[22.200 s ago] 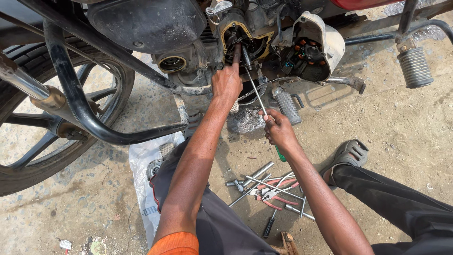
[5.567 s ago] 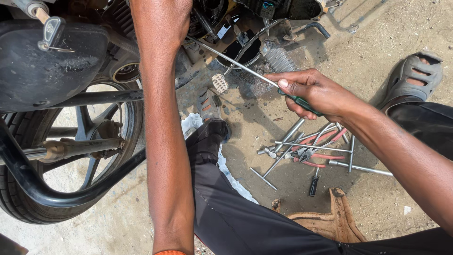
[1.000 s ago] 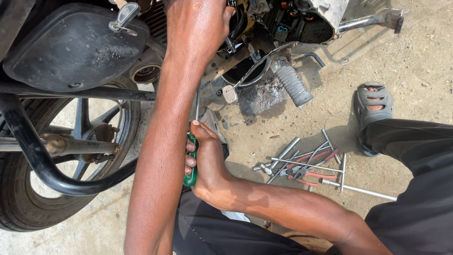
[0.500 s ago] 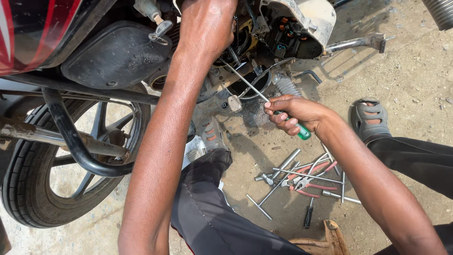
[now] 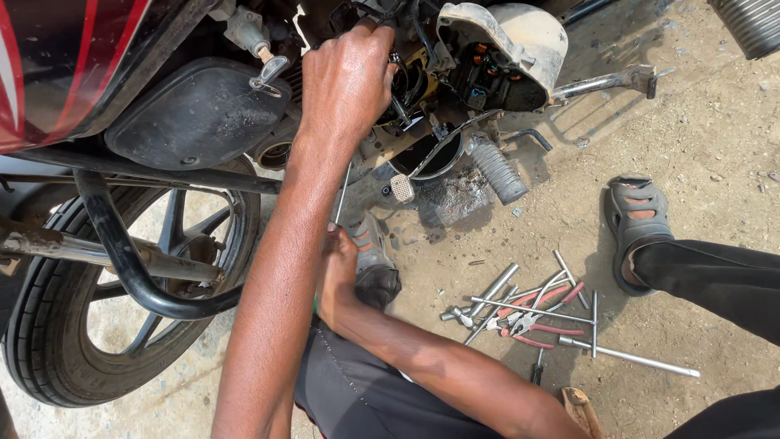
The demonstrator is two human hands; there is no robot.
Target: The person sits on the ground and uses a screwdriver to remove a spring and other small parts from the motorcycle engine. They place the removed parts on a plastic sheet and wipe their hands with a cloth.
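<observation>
A motorcycle (image 5: 162, 122) stands on sandy ground, its rear wheel (image 5: 106, 325) at the left. The person's left hand (image 5: 349, 81) reaches up into the open engine (image 5: 455, 89), fingers curled on parts there. The right hand (image 5: 337, 276), lower and partly hidden behind the left forearm, grips a thin screwdriver (image 5: 342, 195) pointing up toward the engine. Loose metal tools and red-handled pliers (image 5: 536, 313) lie on the ground nearby.

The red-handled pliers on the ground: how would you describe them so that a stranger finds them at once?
Start at the motorcycle engine, then look down and right across the sandy ground to the pile of long silver metal tools, just left of the grey sandal. The red-handled pliers lie within this pile. They alone have red grips; everything around them is bare grey steel.
</observation>
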